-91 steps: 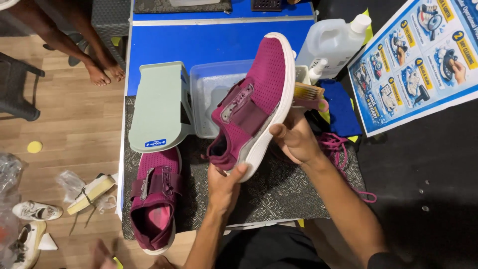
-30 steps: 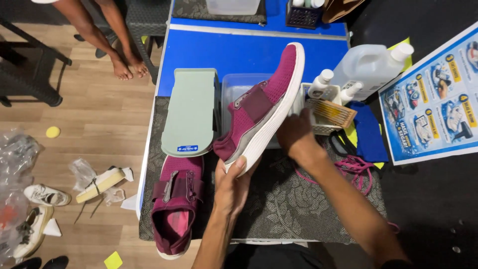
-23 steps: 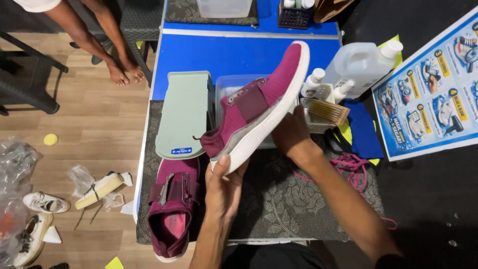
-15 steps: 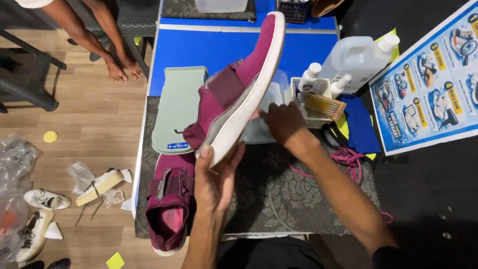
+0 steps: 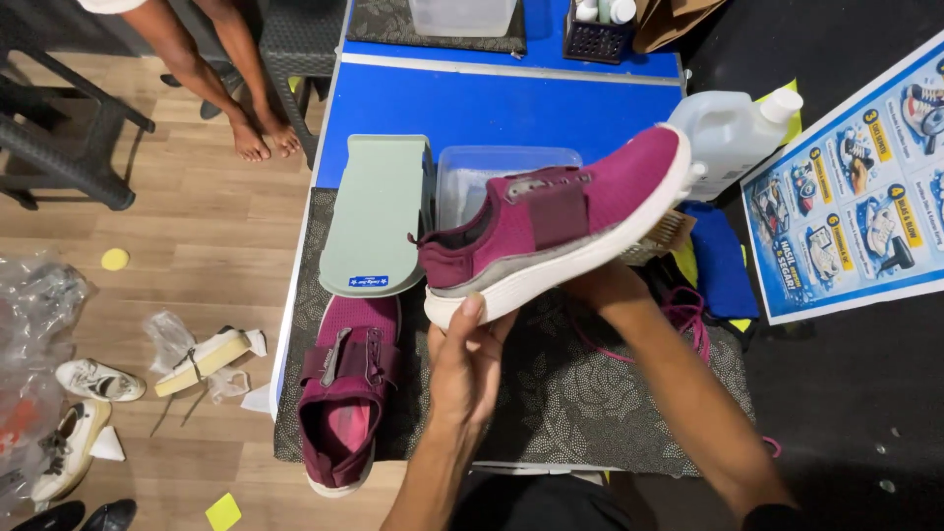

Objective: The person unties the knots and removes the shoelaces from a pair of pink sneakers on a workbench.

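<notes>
Maroon shoe [image 5: 565,226] above left hand [image 5: 467,369]

Maroon knit shoe [image 5: 570,221] with white sole, sideways, toe right, raised above the patterned mat [image 5: 590,413]

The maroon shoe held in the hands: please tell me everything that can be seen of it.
The maroon shoe is a slip-on sneaker with a knit-looking upper, a darker band across the middle, a grey strip above a white sole, and no laces visible. It is held in the air above the patterned mat, lying on its side, toe up to the right, heel to the left. The left hand grips the sole at the heel; the right hand supports it from below near the forefoot. It looks dry and whole.
</notes>
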